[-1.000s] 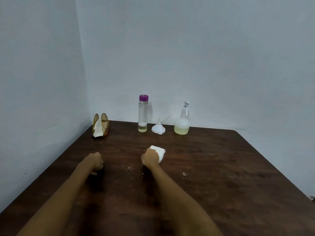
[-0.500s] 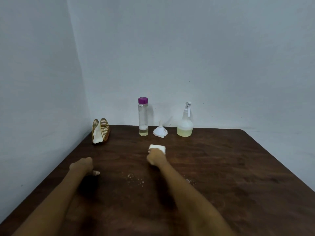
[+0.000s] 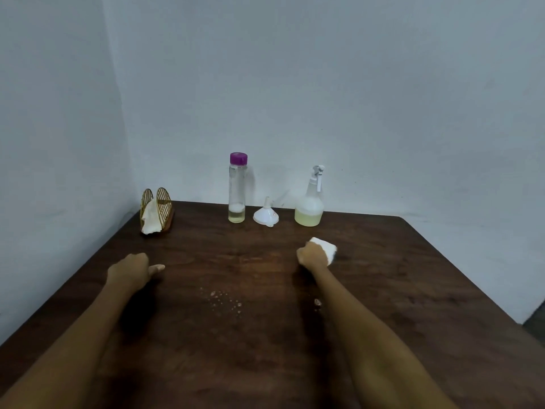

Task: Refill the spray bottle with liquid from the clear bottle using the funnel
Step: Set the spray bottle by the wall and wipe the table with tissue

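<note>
Against the back wall stands a tall clear bottle (image 3: 237, 190) with a purple cap and a little pale liquid at the bottom. Right of it a white funnel (image 3: 266, 215) rests upside down on the table. Further right the spray bottle (image 3: 310, 203) stands with its white trigger head on and yellowish liquid in its base. My right hand (image 3: 312, 255) presses a folded white tissue (image 3: 326, 249) onto the table, in front of the spray bottle. My left hand (image 3: 132, 270) rests as a loose fist on the table at the left, thumb pointing right.
A gold wire napkin holder (image 3: 157, 210) with white tissue stands at the back left corner. Small droplets (image 3: 224, 301) lie on the dark wooden table (image 3: 383, 305) between my arms, with another spot (image 3: 317, 302) by my right forearm. Walls close off the back and left.
My right hand has slid the tissue to the right across the table, from the middle to in front of the spray bottle. My left hand has shifted slightly left.
</note>
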A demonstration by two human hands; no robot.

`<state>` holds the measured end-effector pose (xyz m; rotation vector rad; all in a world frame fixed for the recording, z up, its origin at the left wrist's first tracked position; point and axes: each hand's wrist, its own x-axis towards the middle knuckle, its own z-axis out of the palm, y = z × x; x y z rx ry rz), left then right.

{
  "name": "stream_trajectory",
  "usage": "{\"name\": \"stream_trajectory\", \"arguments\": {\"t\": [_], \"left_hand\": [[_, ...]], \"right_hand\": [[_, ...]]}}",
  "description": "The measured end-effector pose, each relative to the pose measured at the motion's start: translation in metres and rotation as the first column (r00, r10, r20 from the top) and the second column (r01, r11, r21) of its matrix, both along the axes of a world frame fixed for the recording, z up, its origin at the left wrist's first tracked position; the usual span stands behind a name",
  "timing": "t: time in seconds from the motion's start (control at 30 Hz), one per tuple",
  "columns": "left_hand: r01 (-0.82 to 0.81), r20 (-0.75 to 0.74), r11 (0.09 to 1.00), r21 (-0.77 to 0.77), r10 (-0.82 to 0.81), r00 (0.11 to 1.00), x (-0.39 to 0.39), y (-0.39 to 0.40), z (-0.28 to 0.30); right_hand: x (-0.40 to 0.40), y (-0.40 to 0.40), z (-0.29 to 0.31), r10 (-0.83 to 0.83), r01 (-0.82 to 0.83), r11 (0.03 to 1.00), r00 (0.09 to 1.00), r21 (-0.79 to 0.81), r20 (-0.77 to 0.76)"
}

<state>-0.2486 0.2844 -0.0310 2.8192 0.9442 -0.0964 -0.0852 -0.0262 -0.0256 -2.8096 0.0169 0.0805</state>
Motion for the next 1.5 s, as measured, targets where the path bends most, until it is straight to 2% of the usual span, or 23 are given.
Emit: {"name": "stream_trajectory", "arguments": {"t": [0.1, 0.23, 0.33, 0.4, 0.53, 0.63, 0.77, 0.9, 1.03, 1.13, 1.27, 1.37, 1.43, 1.5], "left_hand": [[-0.03, 0.078, 0.996, 0.08, 0.023, 0.997, -0.005, 0.001, 0.001], [-0.163, 0.263, 0.975, 0.154, 0.119, 0.957, -0.024, 0.006, -0.006], [-0.207, 0.31, 0.97, 0.129, 0.159, 0.937, -0.039, 0.005, -0.009], [-0.194, 0.282, 0.973, 0.129, 0.152, 0.947, -0.044, -0.001, -0.006], [-0.156, 0.213, 0.977, 0.143, 0.123, 0.969, -0.051, -0.017, -0.001], [-0.136, 0.202, 0.98, 0.146, 0.105, 0.974, -0.055, -0.024, 0.005], [-0.117, 0.199, 0.985, 0.128, 0.091, 0.976, -0.057, -0.038, 0.018], [-0.073, 0.202, 0.993, 0.091, 0.053, 0.978, -0.055, -0.057, 0.03], [-0.054, 0.192, 0.997, 0.055, 0.042, 0.98, -0.053, -0.069, 0.032], [-0.058, 0.191, 0.997, 0.049, 0.047, 0.98, -0.052, -0.074, 0.026], [-0.093, 0.246, 0.995, -0.021, 0.096, 0.965, -0.047, -0.07, 0.013], [-0.162, 0.354, 0.979, -0.121, 0.195, 0.915, -0.047, -0.07, 0.001], [-0.2, 0.391, 0.971, -0.133, 0.237, 0.889, -0.05, -0.073, -0.005], [-0.215, 0.362, 0.97, -0.113, 0.242, 0.9, -0.054, -0.075, -0.007]], "right_hand": [[-0.024, 0.077, -0.005, 0.26, -0.259, 0.965, 0.965, 0.033, -0.022], [-0.091, 0.182, -0.014, 0.609, -0.6, 0.793, 0.786, 0.1, -0.106], [-0.131, 0.222, -0.011, 0.727, -0.734, 0.679, 0.675, -0.011, -0.128], [-0.133, 0.222, -0.014, 0.748, -0.753, 0.657, 0.658, -0.04, -0.082], [-0.106, 0.162, -0.019, 0.667, -0.666, 0.745, 0.745, 0.05, -0.004], [-0.067, 0.09, -0.021, 0.546, -0.546, 0.836, 0.838, 0.062, 0.02], [-0.027, -0.017, -0.028, 0.315, -0.315, 0.949, 0.945, -0.021, 0.09], [-0.024, -0.094, -0.025, 0.112, -0.086, 0.985, 0.978, -0.149, 0.178], [-0.042, -0.092, -0.02, 0.003, 0.014, 0.994, 0.988, -0.106, 0.154], [-0.064, -0.059, -0.012, 0.05, -0.039, 0.994, 0.993, -0.101, 0.107], [-0.079, 0.02, -0.015, 0.271, -0.269, 0.962, 0.961, -0.043, 0.05], [-0.116, 0.091, -0.02, 0.521, -0.518, 0.853, 0.852, 0.057, -0.046], [-0.154, 0.13, -0.017, 0.642, -0.64, 0.766, 0.767, 0.059, -0.015], [-0.18, 0.152, -0.017, 0.705, -0.706, 0.705, 0.708, 0.065, 0.042]]}}
